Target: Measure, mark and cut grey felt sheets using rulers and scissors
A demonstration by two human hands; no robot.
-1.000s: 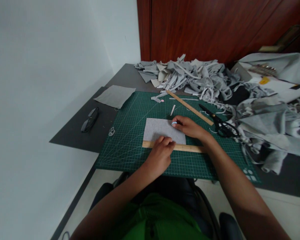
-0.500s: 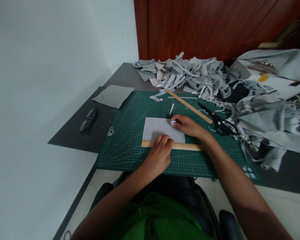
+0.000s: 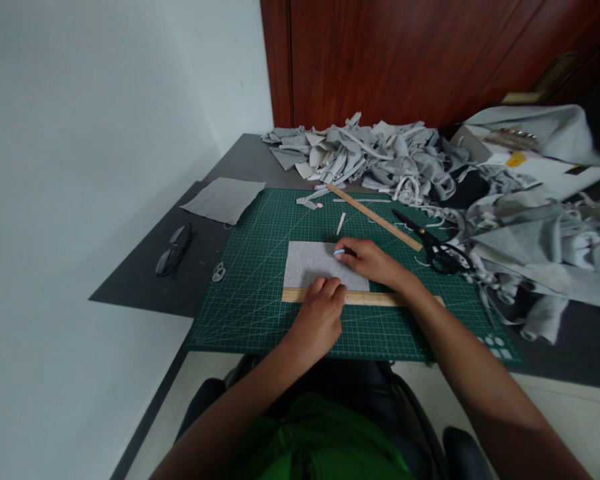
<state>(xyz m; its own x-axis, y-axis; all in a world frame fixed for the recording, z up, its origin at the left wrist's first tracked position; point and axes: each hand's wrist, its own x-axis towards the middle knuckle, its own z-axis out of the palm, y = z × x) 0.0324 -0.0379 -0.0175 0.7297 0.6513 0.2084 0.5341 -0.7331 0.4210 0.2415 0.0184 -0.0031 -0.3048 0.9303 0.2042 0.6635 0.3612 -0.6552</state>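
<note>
A grey rectangular piece of fabric (image 3: pixel 307 263) lies on the green cutting mat (image 3: pixel 260 320). Along its near edge runs a wooden ruler (image 3: pixel 375 298). My left hand (image 3: pixel 323 310) presses the ruler down, fingers bent and held together over it. In my right hand (image 3: pixel 367 258), thumb and fingers pinch a small pale-blue piece of tailor's chalk (image 3: pixel 339 253) just above the fabric; whether the chalk touches the cloth I cannot tell. My right forearm crosses over the ruler's right part.
A second wooden ruler (image 3: pixel 380 220) lies diagonally beside black scissors (image 3: pixel 433 247). Grey fabric scraps (image 3: pixel 370 157) are heaped at the back and right, near a white box (image 3: pixel 550 170). At left lie another fabric piece (image 3: pixel 225 199) and glasses (image 3: pixel 174 250).
My right hand has shifted slightly left over the fabric with the chalk. My left hand stays on the ruler. The whole view has tilted a little.
</note>
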